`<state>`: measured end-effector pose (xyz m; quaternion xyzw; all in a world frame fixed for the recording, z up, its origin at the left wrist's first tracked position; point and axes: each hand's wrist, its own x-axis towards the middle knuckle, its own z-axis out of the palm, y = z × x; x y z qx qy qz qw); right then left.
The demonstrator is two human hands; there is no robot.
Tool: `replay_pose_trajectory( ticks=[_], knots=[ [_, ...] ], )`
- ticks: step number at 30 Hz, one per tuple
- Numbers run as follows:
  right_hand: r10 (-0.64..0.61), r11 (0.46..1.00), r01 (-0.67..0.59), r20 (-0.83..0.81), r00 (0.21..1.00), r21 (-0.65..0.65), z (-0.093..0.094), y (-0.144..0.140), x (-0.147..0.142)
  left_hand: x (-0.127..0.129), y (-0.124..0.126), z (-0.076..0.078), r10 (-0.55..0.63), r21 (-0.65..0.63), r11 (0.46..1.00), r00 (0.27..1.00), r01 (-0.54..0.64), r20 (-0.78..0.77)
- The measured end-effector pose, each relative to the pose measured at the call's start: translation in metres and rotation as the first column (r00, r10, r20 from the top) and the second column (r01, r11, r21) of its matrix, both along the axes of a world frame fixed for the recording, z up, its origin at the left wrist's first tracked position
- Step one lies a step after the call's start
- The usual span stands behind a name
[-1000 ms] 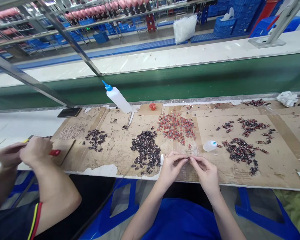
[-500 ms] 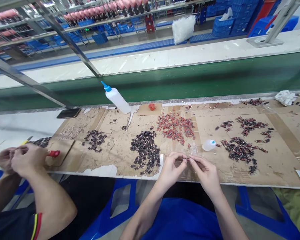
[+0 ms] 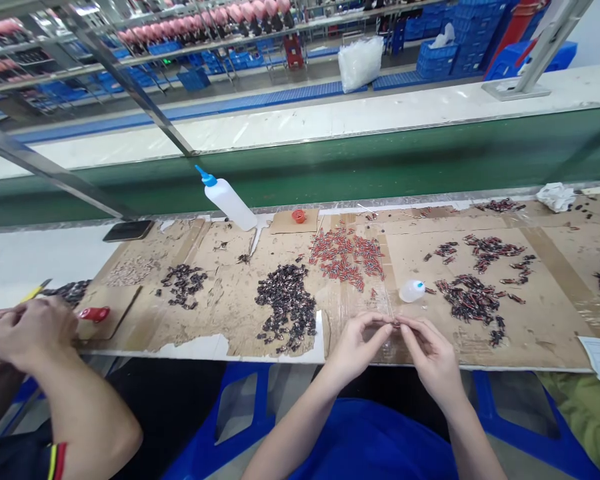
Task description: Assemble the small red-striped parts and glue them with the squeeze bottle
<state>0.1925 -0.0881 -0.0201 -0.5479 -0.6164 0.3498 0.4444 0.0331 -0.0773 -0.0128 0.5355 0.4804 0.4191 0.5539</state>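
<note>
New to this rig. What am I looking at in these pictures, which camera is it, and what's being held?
No machine: these are a person's bare hands. Every picture comes from one camera worn on that person's head, looking forward and down.

The left hand and right hand meet near the table's front edge, fingertips together around a small part, too tiny to identify.

Cardboard covers much of the work surface. On it lie a black pile, a mostly red pile and, to the right, a red-and-black pile of small parts. There is also a small white bottle and, farther back, a larger blue-tipped bottle.

The hands at far left belong to someone else.
</note>
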Motion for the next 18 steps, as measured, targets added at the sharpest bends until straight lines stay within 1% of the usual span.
replay_pose_trajectory(
  ticks=[1,2,3,4,5,6,7,8,10,12,14,15,16,18],
  knots=[
    [-0.05,0.999,0.05,0.038,0.998,0.008,0.0,0.0,0.009,-0.001,0.001,0.0,0.006,0.041,0.999,0.997,-0.003,-0.071],
    [-0.15,0.988,0.147,0.082,0.985,0.041,-0.001,0.001,0.019,-0.005,0.002,0.001,0.031,0.087,0.996,0.987,-0.017,-0.157],
    [-0.254,0.966,0.245,0.131,0.958,0.084,0.0,0.003,0.028,-0.011,0.003,0.002,0.076,0.133,0.99,0.964,-0.043,-0.254],
    [-0.348,0.934,0.322,0.187,0.919,0.153,0.0,0.005,0.035,-0.018,0.005,0.002,0.141,0.175,0.981,0.925,-0.083,-0.352],
    [-0.41,0.905,0.354,0.258,0.875,0.236,0.001,0.008,0.041,-0.027,0.008,0.003,0.214,0.212,0.969,0.87,-0.131,-0.444],
    [-0.461,0.877,0.37,0.313,0.831,0.307,0.001,0.012,0.045,-0.036,0.01,0.003,0.286,0.24,0.954,0.794,-0.181,-0.537],
    [-0.483,0.861,0.361,0.353,0.801,0.358,0.001,0.016,0.047,-0.046,0.012,0.003,0.355,0.27,0.934,0.704,-0.235,-0.615],
    [-0.487,0.855,0.339,0.383,0.784,0.393,-0.001,0.021,0.047,-0.054,0.013,0.002,0.407,0.3,0.914,0.615,-0.275,-0.676],
    [-0.452,0.867,0.28,0.417,0.788,0.412,-0.007,0.032,0.042,-0.067,0.015,0.0,0.477,0.362,0.876,0.46,-0.319,-0.749],
    [-0.394,0.89,0.215,0.442,0.806,0.402,-0.015,0.043,0.035,-0.073,0.016,-0.002,0.513,0.41,0.852,0.358,-0.327,-0.78],
    [-0.339,0.911,0.165,0.459,0.821,0.378,-0.022,0.053,0.028,-0.074,0.017,-0.005,0.523,0.429,0.842,0.301,-0.326,-0.798],
    [-0.314,0.919,0.145,0.46,0.831,0.366,-0.025,0.057,0.026,-0.074,0.018,-0.005,0.516,0.423,0.844,0.289,-0.329,-0.806],
    [-0.29,0.926,0.127,0.454,0.842,0.355,-0.026,0.06,0.024,-0.074,0.02,-0.006,0.503,0.408,0.851,0.289,-0.33,-0.815],
    [-0.248,0.935,0.101,0.424,0.871,0.341,-0.025,0.065,0.02,-0.075,0.023,-0.006,0.479,0.378,0.865,0.316,-0.331,-0.819]
  ],
)
